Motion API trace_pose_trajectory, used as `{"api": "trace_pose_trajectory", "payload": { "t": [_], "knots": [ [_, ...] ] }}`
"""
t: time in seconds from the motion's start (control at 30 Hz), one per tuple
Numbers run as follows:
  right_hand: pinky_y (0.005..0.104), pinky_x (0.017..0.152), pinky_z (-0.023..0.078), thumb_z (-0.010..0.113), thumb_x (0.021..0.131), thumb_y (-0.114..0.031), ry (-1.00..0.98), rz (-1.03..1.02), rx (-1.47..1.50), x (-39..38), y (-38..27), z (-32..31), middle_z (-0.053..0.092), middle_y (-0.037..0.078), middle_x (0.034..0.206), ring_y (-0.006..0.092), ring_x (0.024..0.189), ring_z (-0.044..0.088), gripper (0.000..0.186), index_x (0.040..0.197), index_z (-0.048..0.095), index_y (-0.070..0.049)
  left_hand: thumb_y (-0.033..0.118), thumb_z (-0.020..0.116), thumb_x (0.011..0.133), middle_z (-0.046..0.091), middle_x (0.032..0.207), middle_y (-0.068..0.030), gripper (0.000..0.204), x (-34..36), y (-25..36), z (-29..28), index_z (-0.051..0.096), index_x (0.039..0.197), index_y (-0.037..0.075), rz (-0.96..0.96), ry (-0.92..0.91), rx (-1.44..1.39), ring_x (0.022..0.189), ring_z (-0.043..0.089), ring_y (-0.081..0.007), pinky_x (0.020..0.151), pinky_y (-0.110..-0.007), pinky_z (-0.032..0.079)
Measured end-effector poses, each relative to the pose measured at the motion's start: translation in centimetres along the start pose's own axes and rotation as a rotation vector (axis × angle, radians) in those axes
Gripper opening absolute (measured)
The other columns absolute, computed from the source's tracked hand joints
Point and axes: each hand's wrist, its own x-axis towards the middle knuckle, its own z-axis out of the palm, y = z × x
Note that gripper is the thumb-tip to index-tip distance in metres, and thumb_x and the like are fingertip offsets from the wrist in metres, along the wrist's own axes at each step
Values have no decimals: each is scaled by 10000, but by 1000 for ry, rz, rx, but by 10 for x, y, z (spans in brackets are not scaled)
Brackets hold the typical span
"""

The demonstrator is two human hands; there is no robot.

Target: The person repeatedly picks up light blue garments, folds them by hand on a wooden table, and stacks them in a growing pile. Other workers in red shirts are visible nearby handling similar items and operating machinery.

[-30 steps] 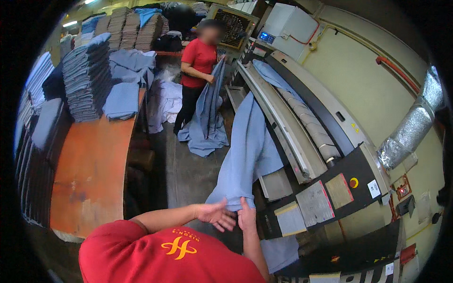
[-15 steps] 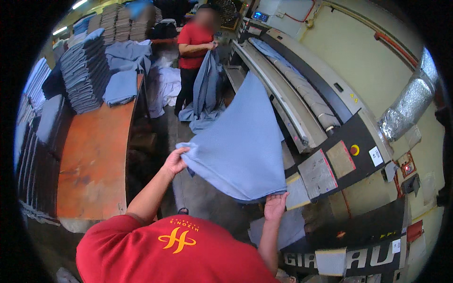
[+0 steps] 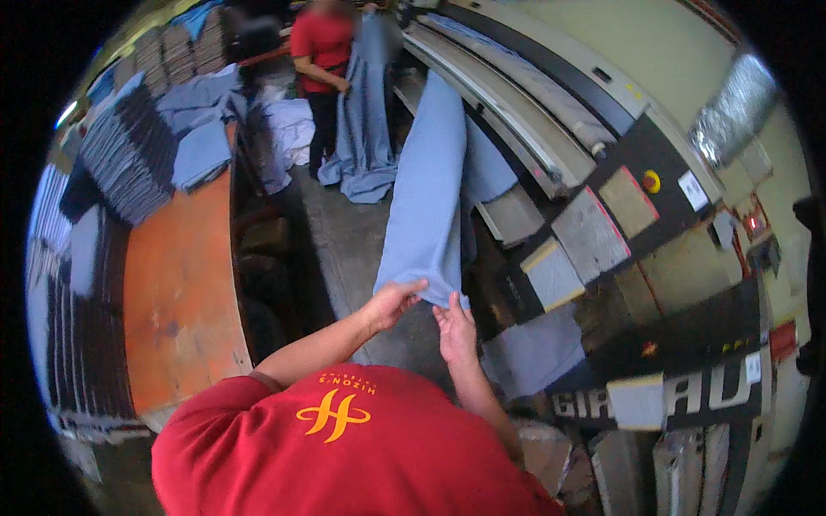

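A long light-blue cloth (image 3: 423, 189) stretches from my hands up to the roller ironing machine (image 3: 508, 112), its far end lying at the machine's trough. My left hand (image 3: 394, 303) grips the near edge, thumb on top of the fabric. Close beside it, my right hand (image 3: 456, 328) pinches the other near corner. Between the two hands the cloth bunches into a small fold, and its right side hangs folded over. Part of my fingers is hidden under the fabric.
An orange-topped table (image 3: 181, 292) stands at left with stacks of folded grey-blue cloths (image 3: 129, 146). Beyond, a co-worker in a red shirt (image 3: 320, 47) holds up another blue cloth (image 3: 361, 112) that trails on the floor. The machine's control panel (image 3: 619, 202) juts out at right.
My hands have come together from wide apart, so the spread cloth is now narrow and folded lengthwise. The co-worker has raised the other cloth higher. My view has shifted.
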Motion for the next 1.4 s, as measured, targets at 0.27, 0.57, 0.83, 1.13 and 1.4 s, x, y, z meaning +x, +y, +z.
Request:
{"api": "trace_pose_trajectory", "payload": {
  "t": [0.27, 0.57, 0.83, 1.13, 1.4],
  "knots": [
    [301, 796, 475, 598, 944, -238, -45, 7, -77, -42, 5, 35, 622, 0, 1058, 115, 951, 575, 201, 1083, 599, -93, 205, 524, 936, 496, 1348, -173, 394, 82, 35, -102, 497, 1259, -18, -129, 339, -700, 1260, 450, -342, 1099, -529, 290],
    [320, 824, 482, 541, 955, -398, 147, 296, -49, -46, 44, 30, 622, 70, 1086, 175, 958, 608, 408, 1181, 538, -59, 293, 602, 916, 585, 1192, -145, 449, 5, 134, -126, 515, 1224, -21, 534, 99, -175, 1106, 558, -278, 977, -418, 440],
    [333, 830, 477, 396, 907, -656, -72, 200, -70, -48, 30, 68, 595, 108, 1124, 195, 947, 616, 702, 1227, 491, -38, -31, 545, 751, 648, 973, -83, 416, -31, 63, -82, 629, 1151, 46, 654, -255, 1017, 859, 603, -216, 793, -349, 482],
    [299, 744, 485, 459, 944, -540, 31, 254, -181, -57, 51, 83, 624, 51, 1043, 176, 899, 637, 489, 1112, 548, -90, -57, 557, 661, 527, 805, -146, 594, -64, 79, -96, 619, 1217, 140, 612, -513, 1399, 771, 565, -329, 710, -378, 470],
    [357, 604, 501, 530, 954, -230, 142, -152, -841, -61, 97, 83, 650, 118, 921, 247, 726, 663, 195, 1014, 556, -46, 66, 654, 796, 541, 801, -106, 475, -81, 67, -126, 580, 1261, 128, 320, -581, 1237, 723, 560, -233, 667, -350, 457]
  ]
}}
